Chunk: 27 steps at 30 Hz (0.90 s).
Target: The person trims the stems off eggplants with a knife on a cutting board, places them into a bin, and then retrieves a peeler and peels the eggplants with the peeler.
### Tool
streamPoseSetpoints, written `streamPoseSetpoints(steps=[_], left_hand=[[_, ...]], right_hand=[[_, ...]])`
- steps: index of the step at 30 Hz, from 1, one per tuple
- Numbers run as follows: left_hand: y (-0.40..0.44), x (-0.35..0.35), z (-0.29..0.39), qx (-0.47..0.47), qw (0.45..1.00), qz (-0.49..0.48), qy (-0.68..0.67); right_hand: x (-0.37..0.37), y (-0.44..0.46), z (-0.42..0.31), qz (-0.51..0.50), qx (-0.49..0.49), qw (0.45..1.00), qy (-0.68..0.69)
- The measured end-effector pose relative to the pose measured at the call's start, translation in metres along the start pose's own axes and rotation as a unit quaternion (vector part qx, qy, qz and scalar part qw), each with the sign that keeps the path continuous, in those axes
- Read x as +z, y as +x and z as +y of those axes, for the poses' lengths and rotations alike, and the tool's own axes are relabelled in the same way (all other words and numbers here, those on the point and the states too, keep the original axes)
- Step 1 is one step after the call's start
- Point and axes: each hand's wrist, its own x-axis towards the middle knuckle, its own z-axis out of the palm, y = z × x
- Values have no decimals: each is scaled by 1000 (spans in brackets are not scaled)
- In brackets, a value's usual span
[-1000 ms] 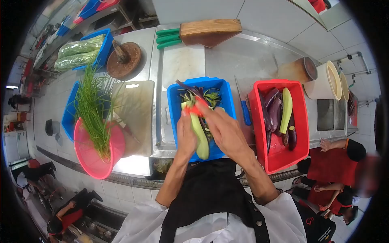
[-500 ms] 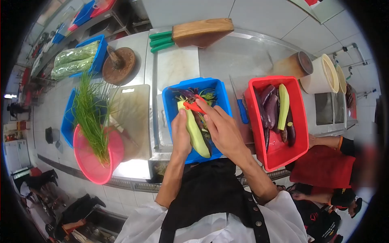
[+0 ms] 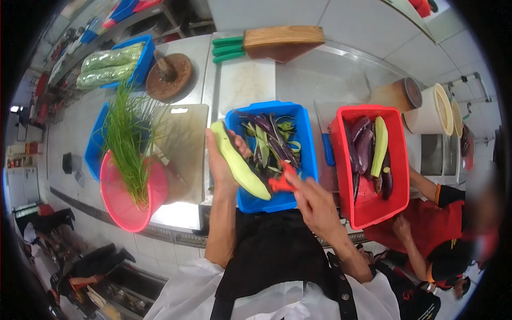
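Upper left of frame: blue tray with plastic-wrapped greens. Just beside it, brown mortar, pestle standing tilted in it.

Left: pink basket, long green stalks upright in it, blue bin partly hidden behind. Next right, chopping board, knife lying on it.

Top center: wooden block, green handles out its left side, on steel surface. Blue-handled knife right of center.

Upper right: stained container near white bucket. Lower right: person in red apron.
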Motion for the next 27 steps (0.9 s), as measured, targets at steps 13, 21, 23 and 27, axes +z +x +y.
streamPoseSetpoints(steps=[13,21,23,27], left_hand=[[-19,23,-27,67,953,-87,283],[10,-1,1,36,992,-12,122],[31,-10,9,93,993,38,59],[26,-4,13,99,988,69,99]], right_hand=[[-5,72,-15,112,-8,993,47],[6,38,-9,-17,-44,993,-108],[13,0,-1,-103,-21,977,-187],[-2,-8,7,-103,4,990,-97]])
